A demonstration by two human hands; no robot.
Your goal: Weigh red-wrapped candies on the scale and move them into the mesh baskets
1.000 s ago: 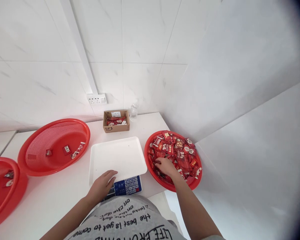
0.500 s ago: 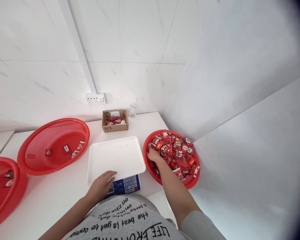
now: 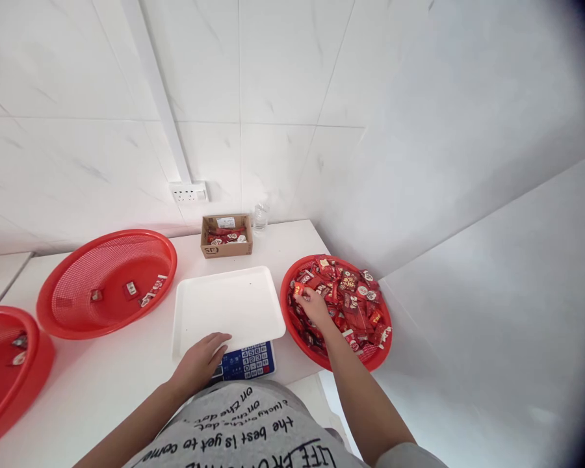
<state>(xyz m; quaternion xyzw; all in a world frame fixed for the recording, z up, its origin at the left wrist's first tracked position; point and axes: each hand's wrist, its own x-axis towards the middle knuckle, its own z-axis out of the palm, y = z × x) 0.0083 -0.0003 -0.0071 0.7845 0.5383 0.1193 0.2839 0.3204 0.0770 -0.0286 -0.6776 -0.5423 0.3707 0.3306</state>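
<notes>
My right hand (image 3: 315, 307) is over the left part of a red plastic basket (image 3: 288, 281) heaped with red snack packets (image 3: 353, 305). Its fingers pinch a small orange-red packet (image 3: 299, 288). My left hand (image 3: 202, 359) rests, fingers stretched, on the front edge of a white tray (image 3: 229, 305). The tray sits on top of a scale with a blue keypad (image 3: 248, 364), partly hidden beneath the tray and hand.
At left stands a red basket (image 3: 78, 325) with a few packets. Another red basket (image 3: 34, 383) is cut off at the left edge. Behind the tray are a cardboard box (image 3: 227, 249) holding red packets and a clear plastic cup (image 3: 260, 218). White walls close off the back and right.
My right hand has lifted out of the heap and shifted slightly right, now with a small packet showing in its fingers. My left hand stays on the tray edge.
</notes>
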